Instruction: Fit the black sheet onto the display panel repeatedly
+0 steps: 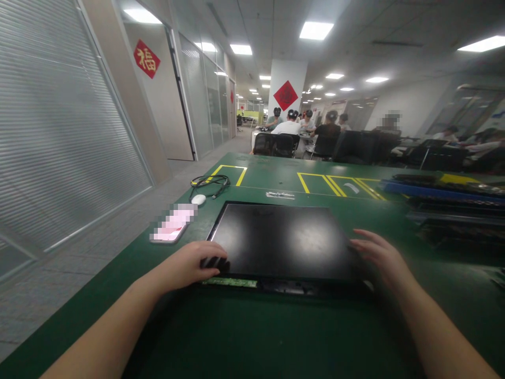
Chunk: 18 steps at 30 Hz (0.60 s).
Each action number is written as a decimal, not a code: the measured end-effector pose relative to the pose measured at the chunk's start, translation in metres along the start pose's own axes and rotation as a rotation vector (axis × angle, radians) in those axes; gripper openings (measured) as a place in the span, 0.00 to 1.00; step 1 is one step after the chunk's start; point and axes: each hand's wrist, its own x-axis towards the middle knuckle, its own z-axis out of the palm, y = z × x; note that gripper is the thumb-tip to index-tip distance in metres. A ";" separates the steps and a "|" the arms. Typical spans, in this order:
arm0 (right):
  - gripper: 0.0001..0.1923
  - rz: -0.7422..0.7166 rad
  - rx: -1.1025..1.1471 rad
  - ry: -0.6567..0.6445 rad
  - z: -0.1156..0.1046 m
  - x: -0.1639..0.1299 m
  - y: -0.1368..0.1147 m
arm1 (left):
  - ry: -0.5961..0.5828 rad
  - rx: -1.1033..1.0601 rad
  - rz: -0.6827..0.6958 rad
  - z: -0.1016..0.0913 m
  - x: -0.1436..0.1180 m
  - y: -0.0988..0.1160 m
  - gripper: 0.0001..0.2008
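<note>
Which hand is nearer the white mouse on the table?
Left. The left hand rests on the black panel's near-left corner, below the white mouse; the right hand is at the panel's right edge.

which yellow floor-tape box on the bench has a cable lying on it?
The far-left yellow box: the black cable coils over its near-left corner. The boxes at centre-right hold no cable.

Bare table [276, 337] before the panel [282, 239]; phone [173, 225] left; stacked trays [453, 205] right.
</note>
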 end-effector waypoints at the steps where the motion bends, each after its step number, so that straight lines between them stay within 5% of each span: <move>1: 0.24 -0.003 -0.016 -0.002 0.000 0.001 0.001 | -0.004 0.004 -0.001 0.000 0.000 0.000 0.16; 18: 0.22 0.033 0.092 -0.022 0.004 0.001 0.005 | 0.045 -0.017 -0.157 0.003 -0.001 -0.005 0.23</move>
